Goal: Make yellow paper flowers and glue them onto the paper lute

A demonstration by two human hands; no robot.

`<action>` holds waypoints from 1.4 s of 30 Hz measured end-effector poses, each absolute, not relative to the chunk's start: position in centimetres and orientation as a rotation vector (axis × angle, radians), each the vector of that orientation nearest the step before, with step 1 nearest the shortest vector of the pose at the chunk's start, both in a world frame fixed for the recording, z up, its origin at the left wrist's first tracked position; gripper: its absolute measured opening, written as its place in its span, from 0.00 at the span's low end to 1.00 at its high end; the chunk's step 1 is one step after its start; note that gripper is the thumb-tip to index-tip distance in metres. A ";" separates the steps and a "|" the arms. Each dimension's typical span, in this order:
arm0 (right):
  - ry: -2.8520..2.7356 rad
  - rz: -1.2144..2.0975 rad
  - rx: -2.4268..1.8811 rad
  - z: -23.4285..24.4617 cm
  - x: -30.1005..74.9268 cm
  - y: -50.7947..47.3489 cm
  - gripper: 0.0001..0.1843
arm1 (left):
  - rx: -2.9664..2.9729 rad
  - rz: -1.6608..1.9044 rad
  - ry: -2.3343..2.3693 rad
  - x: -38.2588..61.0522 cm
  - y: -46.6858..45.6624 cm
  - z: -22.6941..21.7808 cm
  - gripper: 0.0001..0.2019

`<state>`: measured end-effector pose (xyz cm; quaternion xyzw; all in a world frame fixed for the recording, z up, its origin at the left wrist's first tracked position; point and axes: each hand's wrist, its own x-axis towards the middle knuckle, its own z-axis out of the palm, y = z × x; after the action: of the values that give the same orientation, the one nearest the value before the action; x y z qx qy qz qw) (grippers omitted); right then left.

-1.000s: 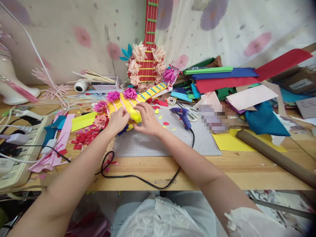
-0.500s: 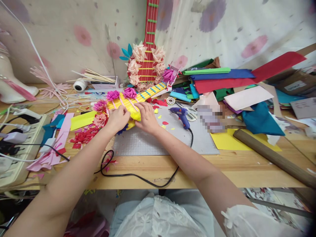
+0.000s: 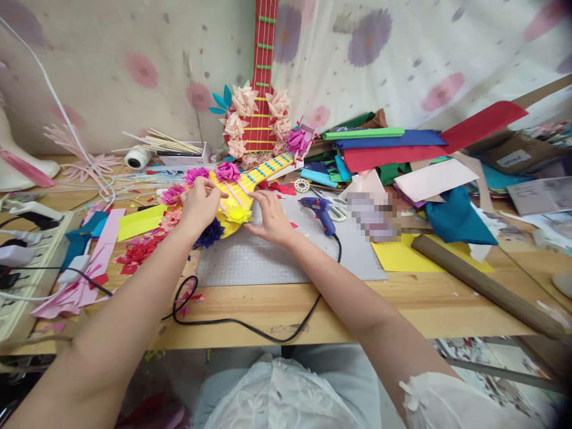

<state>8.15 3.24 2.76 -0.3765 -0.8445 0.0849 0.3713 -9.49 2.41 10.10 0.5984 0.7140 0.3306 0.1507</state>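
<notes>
A yellow paper guitar [image 3: 263, 173] lies flat on the desk, trimmed with pink and magenta paper flowers [image 3: 227, 172]. A yellow paper flower [image 3: 238, 214] sits on its body, with a dark blue flower [image 3: 210, 233] beside it at the lower edge. My left hand [image 3: 199, 202] rests on the guitar's body with fingers stretched out. My right hand [image 3: 270, 217] lies open on the grey cutting mat [image 3: 286, 262], fingertips touching the guitar's edge next to the yellow flower.
A blue glue gun [image 3: 318, 210] lies right of my hand, its black cord looping over the desk edge. A red paper guitar [image 3: 259, 71] leans on the wall. Coloured paper sheets [image 3: 402, 146] pile at right, with a cardboard tube [image 3: 482, 286]. A power strip [image 3: 18, 280] sits at left.
Both hands were pressed together over the yellow flower; now they have drawn apart and the flower shows uncovered on the guitar. The view has shifted slightly.
</notes>
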 end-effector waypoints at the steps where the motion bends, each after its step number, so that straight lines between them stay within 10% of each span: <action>1: -2.175 0.226 -0.955 2.7 8.9 3.2 0.36 | 1.754 1.008 2.024 -9.0 2.4 10.2 0.10; 12: -2.018 0.479 -1.287 1.2 16.6 1.9 0.07 | 2.361 0.854 1.457 0.3 -0.1 3.3 0.15; 42: -1.769 0.818 -1.147 -0.4 16.3 1.3 0.14 | 2.028 1.083 1.389 0.3 -0.3 -0.5 0.13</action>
<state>16.29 1.32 -0.43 -0.4590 -0.7078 0.3271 0.4258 0.26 -0.27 -0.49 0.7356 0.5036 0.3929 0.2257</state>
